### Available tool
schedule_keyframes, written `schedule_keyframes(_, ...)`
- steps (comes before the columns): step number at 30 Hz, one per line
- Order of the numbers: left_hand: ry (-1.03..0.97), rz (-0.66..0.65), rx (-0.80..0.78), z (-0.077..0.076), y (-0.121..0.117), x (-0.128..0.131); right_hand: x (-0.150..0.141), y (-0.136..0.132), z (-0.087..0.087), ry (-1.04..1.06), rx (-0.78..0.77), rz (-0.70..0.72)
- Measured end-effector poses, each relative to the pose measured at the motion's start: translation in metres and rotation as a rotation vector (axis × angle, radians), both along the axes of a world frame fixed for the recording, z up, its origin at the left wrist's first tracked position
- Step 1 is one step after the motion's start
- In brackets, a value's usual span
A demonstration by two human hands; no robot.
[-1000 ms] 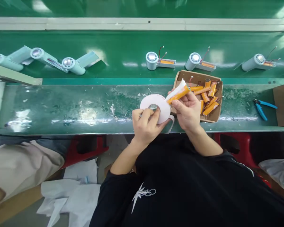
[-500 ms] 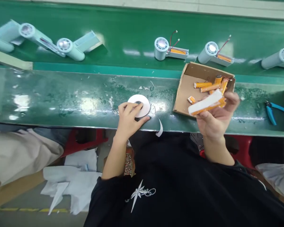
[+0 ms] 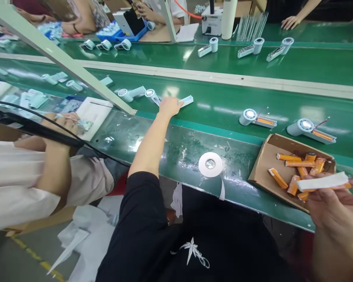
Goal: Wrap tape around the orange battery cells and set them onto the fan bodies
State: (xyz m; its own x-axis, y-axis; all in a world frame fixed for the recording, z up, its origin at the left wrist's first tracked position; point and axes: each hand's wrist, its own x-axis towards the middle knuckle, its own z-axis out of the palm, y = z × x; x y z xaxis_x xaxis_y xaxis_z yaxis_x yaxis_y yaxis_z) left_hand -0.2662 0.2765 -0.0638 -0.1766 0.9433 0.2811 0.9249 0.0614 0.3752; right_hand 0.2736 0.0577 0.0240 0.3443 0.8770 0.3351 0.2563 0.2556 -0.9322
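Note:
My left hand (image 3: 170, 106) is stretched out to the belt, its fingers closed over the round part of a light-blue handheld fan housing (image 3: 186, 102); the fingertips are partly hidden. Between the fingers of my right hand (image 3: 335, 207) is an orange battery pack (image 3: 323, 182) with a white strip along its upper face. It is held above the near right corner of a cardboard box (image 3: 259, 164), where several orange batteries (image 3: 299, 163) lie loose. A roll of white tape (image 3: 204, 167) rests flat on the bench, its loose end hanging over the front edge.
More fan housings stand on the green belt (image 3: 217, 90), two with orange batteries (image 3: 266, 121) and wires at the right. A slanted metal post (image 3: 61, 58) crosses at the left. Beside it, a co-worker's hands (image 3: 63, 123) are over a white tray (image 3: 98, 113). Other people sit across the belt.
My left hand has left the tape roll and reached forward to the fan housing on the belt. My right hand still holds the battery pack. The view has tilted up and turned left.

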Motion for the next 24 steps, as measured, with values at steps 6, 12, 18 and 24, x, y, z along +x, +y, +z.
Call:
schedule_keyframes(6, 0.172, -0.32, -0.102, -0.009, -0.001, 0.032, 0.019, 0.022, 0.01, -0.254, 0.034, -0.071)
schedule_keyframes(12, 0.272, -0.638, -0.139, -0.003, 0.018, 0.11, -0.067, 0.12, 0.052, -0.341, 0.198, 0.585)
schedule_keyframes(18, -0.144, -0.636, -0.254, 0.013, 0.027, 0.111, -0.166, 0.23, 0.015, -0.565, 0.072, 0.865)
schedule_keyframes(24, -0.186, -0.317, -0.144, 0.004, 0.018, 0.136, -0.188, 0.275, -0.024, -0.742, -0.026, 0.851)
